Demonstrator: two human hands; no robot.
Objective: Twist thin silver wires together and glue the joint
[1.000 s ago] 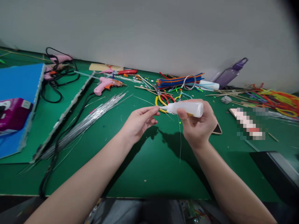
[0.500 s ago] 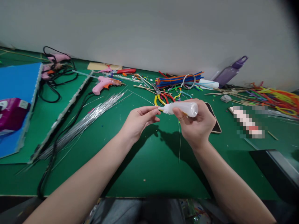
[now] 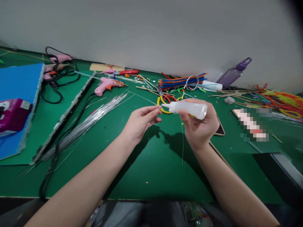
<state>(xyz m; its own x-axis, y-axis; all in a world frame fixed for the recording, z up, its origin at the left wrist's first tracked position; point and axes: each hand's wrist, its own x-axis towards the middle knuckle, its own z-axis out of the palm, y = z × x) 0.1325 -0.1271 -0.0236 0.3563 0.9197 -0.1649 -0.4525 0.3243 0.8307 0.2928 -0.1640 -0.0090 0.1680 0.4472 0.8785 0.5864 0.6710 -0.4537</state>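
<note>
My right hand (image 3: pixel 200 126) grips a small white squeeze bottle (image 3: pixel 189 109) held sideways, its nozzle pointing left. The nozzle tip sits right at the fingertips of my left hand (image 3: pixel 140 121). Those fingers are pinched on something too small to make out. A thin silver wire (image 3: pixel 182 145) hangs down from between my hands toward the green table (image 3: pixel 146 164). Both hands hover above the table's middle.
A bundle of silver wires (image 3: pixel 94 118) lies left of my hands, beside a black cable (image 3: pixel 54 154). Further back are a pink glue gun (image 3: pixel 106 84), pliers with yellow and red handles (image 3: pixel 164 101), coloured pipe cleaners (image 3: pixel 180 82), wooden sticks, a purple bottle (image 3: pixel 233 74). Blue board (image 3: pixel 16 85) at left.
The bottle has shifted slightly between frames, tilting and moving a little right; the nozzle stays at my left fingertips. Both hands remain in about the same place.
</note>
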